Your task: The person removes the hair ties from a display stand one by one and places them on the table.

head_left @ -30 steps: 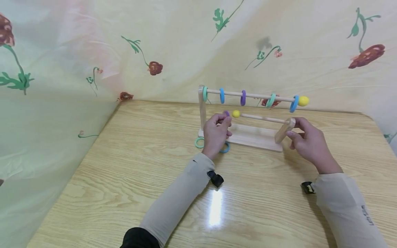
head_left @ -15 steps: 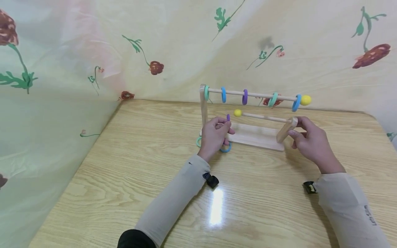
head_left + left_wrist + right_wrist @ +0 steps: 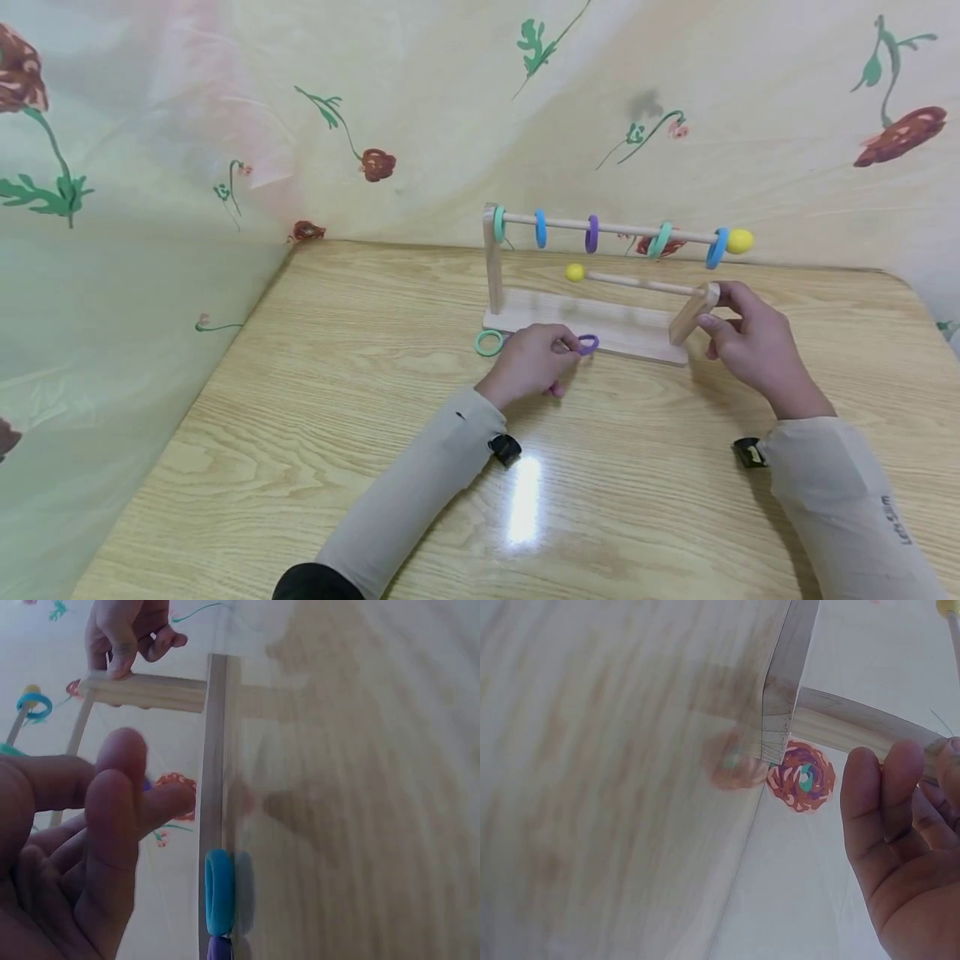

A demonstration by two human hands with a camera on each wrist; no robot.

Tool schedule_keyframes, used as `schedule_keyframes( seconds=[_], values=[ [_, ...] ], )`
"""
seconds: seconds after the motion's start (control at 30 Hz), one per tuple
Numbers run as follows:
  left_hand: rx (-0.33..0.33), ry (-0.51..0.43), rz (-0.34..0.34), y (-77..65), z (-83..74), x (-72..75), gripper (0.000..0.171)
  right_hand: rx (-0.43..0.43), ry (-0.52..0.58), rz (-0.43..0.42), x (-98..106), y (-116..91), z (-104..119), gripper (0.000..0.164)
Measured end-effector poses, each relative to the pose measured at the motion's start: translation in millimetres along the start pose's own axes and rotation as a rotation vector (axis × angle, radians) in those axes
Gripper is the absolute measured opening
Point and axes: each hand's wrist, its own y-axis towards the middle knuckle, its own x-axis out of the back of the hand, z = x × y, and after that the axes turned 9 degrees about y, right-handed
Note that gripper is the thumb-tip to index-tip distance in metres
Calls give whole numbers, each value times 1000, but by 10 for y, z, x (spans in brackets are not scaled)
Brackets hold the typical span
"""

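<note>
Head view showed your left hand [image 3: 534, 360] low on the bench [image 3: 300, 433], its grip pinched on a small purple ring [image 3: 588, 342] lying nearly flat just before the wooden rack [image 3: 592, 329]. Your right hand [image 3: 750, 342] clasped the rack's short right post [image 3: 693, 312]. Its smooth lower rod [image 3: 641, 286] ran left to right, yellow-knobbed and bare.

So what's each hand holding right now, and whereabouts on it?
The left hand pinches a purple ring by its rim, low at the table. The right hand grips the short wooden post near its top.
</note>
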Motion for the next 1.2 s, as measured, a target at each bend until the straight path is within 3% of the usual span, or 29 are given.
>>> schedule_keyframes(
  seconds=[0.2,0.43,0.53,0.6,0.7,0.8,0.9,1.0,1.2],
  values=[
    [9,76,81,-55,4,-65,16,-5,-4,9,2,-12,13,38],
    [16,41,91,-105,-1,-83,30,-7,-3,14,2,-6,3,38],
    [-1,111,100,-147,-44,-73,21,-12,-3,17,-1,1,-4,39],
    [-40,175,124,-171,-84,-79,16,-14,-5,17,-1,2,-9,39],
    [-129,299,217,-209,-145,-114,15,-19,-4,14,0,-4,-12,38],
    [-206,420,320,-242,-192,-156,25,-17,-3,13,1,-2,-4,37],
    [-239,523,371,-266,-217,-182,36,-20,-1,16,2,1,5,37],
    [-259,582,387,-274,-217,-177,43,-27,-1,20,1,4,11,38],
    [-281,592,418,-241,-154,-148,53,-36,-4,20,4,9,8,38]
  ],
)
